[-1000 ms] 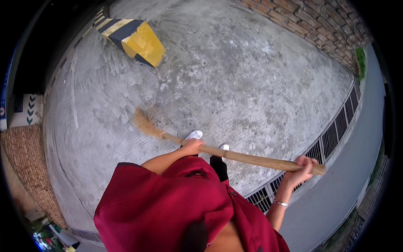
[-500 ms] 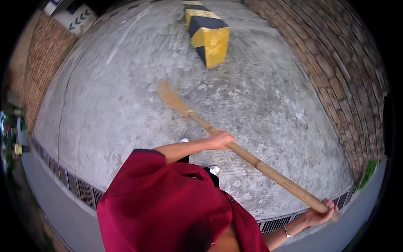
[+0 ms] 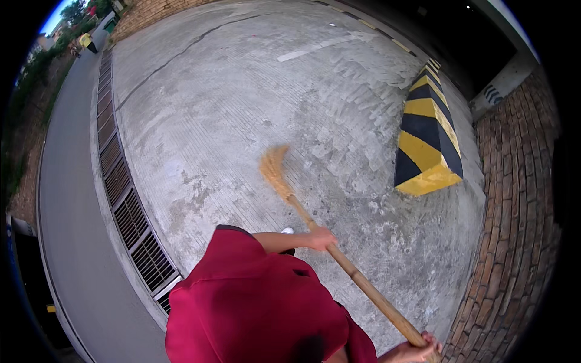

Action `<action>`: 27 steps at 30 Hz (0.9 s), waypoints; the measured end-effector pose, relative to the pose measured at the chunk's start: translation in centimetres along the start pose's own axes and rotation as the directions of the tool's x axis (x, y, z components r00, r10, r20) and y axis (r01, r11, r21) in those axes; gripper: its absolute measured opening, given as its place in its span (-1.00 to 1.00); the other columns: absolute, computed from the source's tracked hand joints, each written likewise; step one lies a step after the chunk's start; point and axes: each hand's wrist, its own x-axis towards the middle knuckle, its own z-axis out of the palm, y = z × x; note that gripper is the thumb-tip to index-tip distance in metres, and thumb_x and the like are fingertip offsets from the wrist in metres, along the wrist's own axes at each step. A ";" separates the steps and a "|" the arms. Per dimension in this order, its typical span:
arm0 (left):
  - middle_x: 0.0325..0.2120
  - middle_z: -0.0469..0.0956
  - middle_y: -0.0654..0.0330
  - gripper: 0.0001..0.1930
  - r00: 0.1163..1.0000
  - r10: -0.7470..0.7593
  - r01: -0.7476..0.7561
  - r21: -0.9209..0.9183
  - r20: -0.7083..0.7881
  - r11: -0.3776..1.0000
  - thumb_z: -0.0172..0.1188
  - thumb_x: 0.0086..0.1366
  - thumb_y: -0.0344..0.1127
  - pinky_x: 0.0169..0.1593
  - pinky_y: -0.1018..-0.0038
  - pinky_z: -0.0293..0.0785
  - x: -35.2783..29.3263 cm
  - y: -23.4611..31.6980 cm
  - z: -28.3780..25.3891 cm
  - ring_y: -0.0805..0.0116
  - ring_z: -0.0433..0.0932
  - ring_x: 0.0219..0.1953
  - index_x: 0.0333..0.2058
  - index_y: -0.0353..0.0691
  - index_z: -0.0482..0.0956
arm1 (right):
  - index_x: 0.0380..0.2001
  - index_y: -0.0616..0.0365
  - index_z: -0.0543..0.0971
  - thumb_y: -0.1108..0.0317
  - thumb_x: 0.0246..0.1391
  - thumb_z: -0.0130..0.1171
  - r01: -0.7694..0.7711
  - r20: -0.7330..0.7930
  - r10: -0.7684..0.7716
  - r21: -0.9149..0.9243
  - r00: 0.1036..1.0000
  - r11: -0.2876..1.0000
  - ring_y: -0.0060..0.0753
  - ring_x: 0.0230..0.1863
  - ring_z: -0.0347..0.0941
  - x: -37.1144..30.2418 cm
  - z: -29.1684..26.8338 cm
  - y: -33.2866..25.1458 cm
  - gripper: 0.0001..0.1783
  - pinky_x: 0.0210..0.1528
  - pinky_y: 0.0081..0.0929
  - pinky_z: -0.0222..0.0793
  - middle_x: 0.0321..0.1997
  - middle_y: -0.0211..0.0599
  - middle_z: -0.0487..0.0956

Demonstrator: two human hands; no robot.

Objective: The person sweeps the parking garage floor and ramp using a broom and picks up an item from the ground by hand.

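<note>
A long broom (image 3: 276, 172) with a straw-coloured brush head and a thick wooden handle (image 3: 370, 290) slants across the view. My left hand (image 3: 321, 239) is closed round the handle's lower part, not far above the bristles. At the handle's upper end, by the lower right of the view, my right hand (image 3: 425, 348) grips it. The brush head points away from me over the rough concrete ground (image 3: 212, 115), its edges slightly blurred. I cannot tell how firmly the bristles press on the ground. Part of one white shoe (image 3: 287, 230) shows beyond my left forearm.
A black-and-yellow striped concrete barrier (image 3: 426, 145) stands ahead to the right, near a brick wall (image 3: 508, 242). Along the left runs a metal drain grate (image 3: 130, 209) beside a grey road (image 3: 75, 224). Far off on the road is a person in yellow (image 3: 88, 42).
My view has turned left, so the barrier now lies further right and the drain runs up the left side. Both hands keep hold of the broom, whose head has swung round with me.
</note>
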 end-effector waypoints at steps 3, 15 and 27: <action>-0.55 0.47 0.17 -0.82 0.876 -0.482 0.470 0.174 0.029 0.865 0.16 -0.20 -0.22 -0.36 0.21 0.32 -15.8 -15.0 -7.6 0.12 0.46 -0.39 -0.52 -0.04 0.46 | -0.35 0.11 0.29 0.50 -0.08 -0.05 -0.521 0.528 0.437 0.012 0.728 0.854 -0.47 -0.51 0.32 -13.4 13.4 7.3 -0.83 -0.33 -0.45 0.25 -0.59 -0.37 0.33; -0.59 0.40 0.19 -0.87 0.314 -0.452 0.793 -0.031 -0.835 0.608 0.09 -0.19 -0.45 -0.30 0.36 0.21 -21.7 -14.0 -24.0 0.21 0.41 -0.40 -0.56 -0.18 0.36 | -0.26 0.13 0.23 0.40 -0.04 -0.06 -0.775 0.991 -0.076 0.133 0.110 0.618 -0.58 -0.52 0.17 -19.7 44.2 7.7 -0.76 -0.36 -0.60 0.14 -0.60 -0.43 0.17; -0.57 0.43 0.16 -0.89 -0.346 -0.649 0.761 -0.607 -0.678 0.228 0.11 -0.13 -0.33 -0.30 0.30 0.19 -25.0 -17.5 -24.9 0.16 0.42 -0.38 -0.58 -0.15 0.37 | -0.12 0.05 0.20 0.34 -0.08 0.00 -0.845 0.852 -0.169 -0.429 -0.496 0.318 -0.61 -0.63 0.11 -43.5 71.8 7.6 -0.60 -0.49 -0.60 0.10 -0.64 -0.47 0.15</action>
